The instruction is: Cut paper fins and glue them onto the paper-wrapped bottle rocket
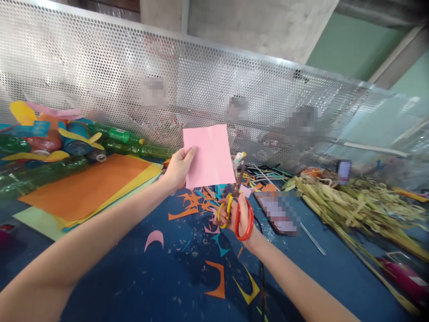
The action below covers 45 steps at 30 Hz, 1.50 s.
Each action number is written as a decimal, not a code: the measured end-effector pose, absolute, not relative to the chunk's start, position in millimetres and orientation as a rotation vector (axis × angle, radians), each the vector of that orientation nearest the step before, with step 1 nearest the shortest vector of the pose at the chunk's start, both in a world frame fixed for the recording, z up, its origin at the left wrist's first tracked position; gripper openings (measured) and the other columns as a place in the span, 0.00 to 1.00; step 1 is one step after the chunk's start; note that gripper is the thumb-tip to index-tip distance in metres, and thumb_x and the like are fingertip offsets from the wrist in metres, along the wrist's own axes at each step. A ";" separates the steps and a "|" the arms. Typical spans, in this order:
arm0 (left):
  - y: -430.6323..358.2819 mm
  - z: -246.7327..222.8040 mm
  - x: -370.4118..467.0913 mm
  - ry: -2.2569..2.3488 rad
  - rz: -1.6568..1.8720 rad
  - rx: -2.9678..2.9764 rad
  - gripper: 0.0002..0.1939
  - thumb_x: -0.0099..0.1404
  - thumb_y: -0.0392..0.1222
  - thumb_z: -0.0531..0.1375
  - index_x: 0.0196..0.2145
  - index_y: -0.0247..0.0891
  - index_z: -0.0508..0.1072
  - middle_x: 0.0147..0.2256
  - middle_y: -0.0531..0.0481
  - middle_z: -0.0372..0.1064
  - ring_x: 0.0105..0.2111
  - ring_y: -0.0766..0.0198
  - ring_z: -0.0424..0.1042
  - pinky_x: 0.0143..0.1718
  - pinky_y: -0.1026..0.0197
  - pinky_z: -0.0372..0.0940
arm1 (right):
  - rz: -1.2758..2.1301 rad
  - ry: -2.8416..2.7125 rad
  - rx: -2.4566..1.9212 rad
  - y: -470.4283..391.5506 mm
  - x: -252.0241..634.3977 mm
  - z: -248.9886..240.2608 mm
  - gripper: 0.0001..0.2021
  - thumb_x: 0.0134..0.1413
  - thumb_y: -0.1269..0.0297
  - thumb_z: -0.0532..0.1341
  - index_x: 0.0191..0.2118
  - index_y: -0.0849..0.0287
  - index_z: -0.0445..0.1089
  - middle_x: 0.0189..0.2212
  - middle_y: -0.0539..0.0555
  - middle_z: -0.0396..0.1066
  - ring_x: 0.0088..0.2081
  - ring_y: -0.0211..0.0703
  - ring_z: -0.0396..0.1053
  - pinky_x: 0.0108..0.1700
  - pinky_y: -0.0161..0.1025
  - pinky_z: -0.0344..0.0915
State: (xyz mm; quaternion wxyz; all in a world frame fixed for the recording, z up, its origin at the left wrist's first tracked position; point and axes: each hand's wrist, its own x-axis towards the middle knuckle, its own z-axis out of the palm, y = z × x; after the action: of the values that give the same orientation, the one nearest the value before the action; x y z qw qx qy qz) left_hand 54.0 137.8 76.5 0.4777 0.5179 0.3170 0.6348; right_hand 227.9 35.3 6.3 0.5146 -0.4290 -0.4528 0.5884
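My left hand (181,167) grips a sheet of pink paper (210,156) by its left edge, thumb across the front. The sheet is held up off the table and faces me. In my right hand (239,219) is a pair of scissors (238,179) with one red and one yellow handle loop, blades pointing up. The blades stand at the sheet's lower right corner, spread a little; whether they touch the paper I cannot tell. Beneath both hands lie orange and blue paper scraps (197,199).
Orange and yellow paper sheets (100,188) and green plastic bottles (117,134) are at left. A phone (276,212) and dried plant leaves (335,201) lie at right. Cut pieces dot the blue table (117,277). Behind stands a perforated metal panel (201,80).
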 end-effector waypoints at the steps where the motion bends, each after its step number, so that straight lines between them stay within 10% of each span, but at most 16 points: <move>1: 135.7 77.9 47.6 0.786 1.572 1.268 0.17 0.56 0.53 0.60 0.31 0.34 0.71 0.26 0.52 0.69 0.23 0.67 0.65 0.24 0.67 0.60 | 1.445 -1.070 -1.006 31.7 224.7 8.1 0.32 0.44 0.29 0.46 0.36 0.56 0.65 0.19 0.46 0.56 0.19 0.36 0.56 0.29 0.42 0.68; 45: 111.8 57.9 34.6 1.112 1.789 1.536 0.15 0.64 0.48 0.53 0.29 0.34 0.70 0.23 0.53 0.64 0.22 0.68 0.61 0.22 0.67 0.56 | 1.100 -1.714 -1.135 -7.4 209.8 12.3 0.26 0.55 0.38 0.44 0.39 0.57 0.62 0.24 0.49 0.56 0.25 0.39 0.59 0.27 0.40 0.69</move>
State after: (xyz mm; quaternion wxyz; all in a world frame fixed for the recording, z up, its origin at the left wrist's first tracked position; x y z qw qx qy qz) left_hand 34.6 111.8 57.9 0.2642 0.5684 0.4112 0.6618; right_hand 209.8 -7.4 12.3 0.3943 -0.4475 -0.6755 0.4335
